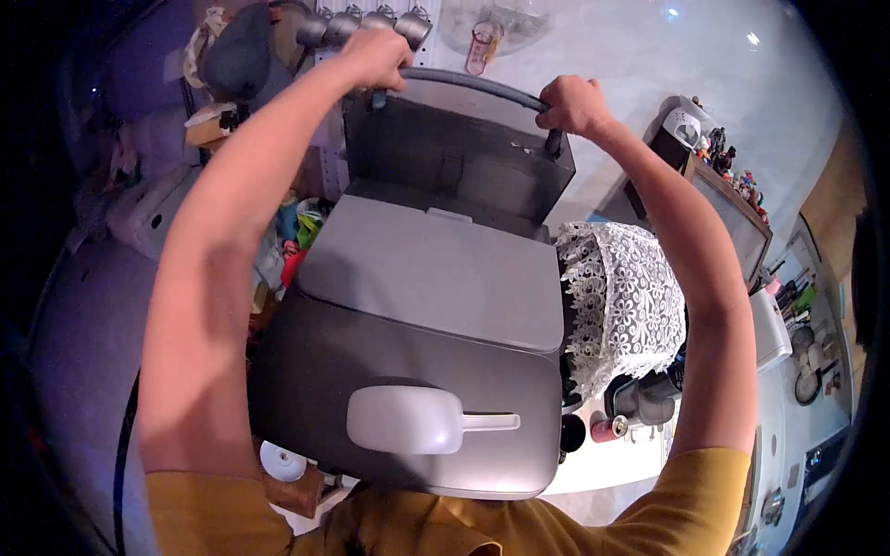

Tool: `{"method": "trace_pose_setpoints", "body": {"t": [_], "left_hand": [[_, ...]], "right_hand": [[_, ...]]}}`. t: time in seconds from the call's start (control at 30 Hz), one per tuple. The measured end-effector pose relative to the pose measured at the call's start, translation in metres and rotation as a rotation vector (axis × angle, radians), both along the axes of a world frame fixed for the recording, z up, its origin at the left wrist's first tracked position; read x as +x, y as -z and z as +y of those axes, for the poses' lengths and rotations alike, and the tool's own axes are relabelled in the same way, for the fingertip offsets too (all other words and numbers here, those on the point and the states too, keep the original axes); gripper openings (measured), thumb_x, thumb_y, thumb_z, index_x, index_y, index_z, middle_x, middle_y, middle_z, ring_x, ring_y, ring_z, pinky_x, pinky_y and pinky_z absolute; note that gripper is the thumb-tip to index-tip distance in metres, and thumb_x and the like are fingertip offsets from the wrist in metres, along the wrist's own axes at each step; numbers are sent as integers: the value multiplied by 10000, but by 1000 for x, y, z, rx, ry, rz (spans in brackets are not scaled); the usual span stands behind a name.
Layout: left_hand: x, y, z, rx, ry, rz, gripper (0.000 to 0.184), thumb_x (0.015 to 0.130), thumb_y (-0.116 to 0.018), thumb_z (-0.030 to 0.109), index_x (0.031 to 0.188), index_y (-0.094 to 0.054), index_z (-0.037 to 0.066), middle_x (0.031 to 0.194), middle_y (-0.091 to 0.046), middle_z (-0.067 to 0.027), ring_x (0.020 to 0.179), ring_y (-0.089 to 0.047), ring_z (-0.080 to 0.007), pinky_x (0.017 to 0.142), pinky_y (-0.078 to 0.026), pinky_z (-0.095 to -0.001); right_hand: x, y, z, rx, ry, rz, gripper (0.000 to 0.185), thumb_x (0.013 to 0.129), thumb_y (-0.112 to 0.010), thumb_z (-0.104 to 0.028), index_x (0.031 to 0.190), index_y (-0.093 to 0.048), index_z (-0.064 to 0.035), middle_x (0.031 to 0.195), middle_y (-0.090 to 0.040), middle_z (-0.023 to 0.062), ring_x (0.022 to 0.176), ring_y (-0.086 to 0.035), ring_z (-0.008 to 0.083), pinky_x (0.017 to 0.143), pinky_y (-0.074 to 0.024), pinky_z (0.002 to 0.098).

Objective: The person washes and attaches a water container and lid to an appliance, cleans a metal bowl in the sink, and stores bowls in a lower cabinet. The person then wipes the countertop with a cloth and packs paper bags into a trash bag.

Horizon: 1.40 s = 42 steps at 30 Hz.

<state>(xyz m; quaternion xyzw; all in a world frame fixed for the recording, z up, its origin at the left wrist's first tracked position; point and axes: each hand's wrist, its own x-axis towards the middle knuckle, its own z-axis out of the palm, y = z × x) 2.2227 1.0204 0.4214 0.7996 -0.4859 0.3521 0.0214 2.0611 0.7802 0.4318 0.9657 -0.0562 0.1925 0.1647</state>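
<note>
Both arms stretch forward to a dark curved bar-like handle [477, 85] above a dark grey box [436, 157]. My left hand [378, 57] is wrapped round the handle's left end, and my right hand [573, 107] grips its right end. On the near side of that box is a grey container with a lighter grey lid panel [436, 269]. A whitish scoop [405, 420] lies on the container's dark near part, its short handle pointing right. Whether the box and container are joined, I cannot tell.
White lace cloth [635, 296] covers something right of the container. Several metal mugs [378, 20] hang at the back, near a reddish glass [482, 46]. A cabinet [732, 213] carrying small figurines stands right. A can [609, 428] sits on the white surface below the lace.
</note>
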Motion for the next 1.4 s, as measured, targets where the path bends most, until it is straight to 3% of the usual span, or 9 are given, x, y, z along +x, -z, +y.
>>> {"method": "trace_pose_setpoints", "body": {"t": [0.23,0.73,0.93,1.07,1.13,1.33,1.4], "left_hand": [[-9,24,-9,114,-32,103,287,522,-667,232,790,-663,129,687,-617,-88,675,-596,-277,602,-472,-388],[5,98,-10,105,128,167,229,521,-679,204,704,-627,77,607,-580,-120,637,-574,-307,581,-452,-403],[-6,94,-7,144,59,203,240,532,-675,200,737,-633,82,622,-587,-115,657,-579,-307,596,-454,-404],[-4,104,-2,15,109,126,279,542,-686,217,791,-642,98,636,-592,-130,653,-587,-303,616,-465,-383],[-11,99,2,65,54,172,341,569,-717,283,847,-644,99,637,-595,-124,655,-590,-299,608,-464,-384],[-16,100,14,114,64,146,405,576,-727,339,880,-638,87,633,-595,-116,649,-592,-287,591,-454,-387],[-22,99,20,117,102,261,411,584,-723,346,887,-636,84,635,-596,-111,652,-593,-278,593,-450,-377]], "right_hand": [[-1,31,-6,-9,37,51,212,486,-618,-252,672,-661,-160,654,-610,78,681,-588,258,710,-354,411],[-1,105,-5,44,0,106,183,540,-653,-229,699,-634,-142,696,-614,83,747,-589,261,734,-363,413],[-1,116,-16,78,-50,23,180,539,-658,-217,696,-626,-136,708,-612,93,751,-588,273,727,-376,414],[-3,122,-14,85,-17,-27,186,552,-662,-224,708,-622,-130,708,-611,93,743,-590,278,726,-383,416],[-8,121,-11,91,-40,-53,197,564,-662,-238,714,-618,-118,718,-611,96,749,-590,279,730,-384,421],[-29,130,-1,194,-46,-92,297,604,-699,-310,824,-619,-127,772,-619,74,819,-577,257,757,-371,434],[-35,127,0,199,-36,-98,328,607,-707,-334,852,-620,-134,783,-622,67,824,-575,253,768,-364,438]]}}
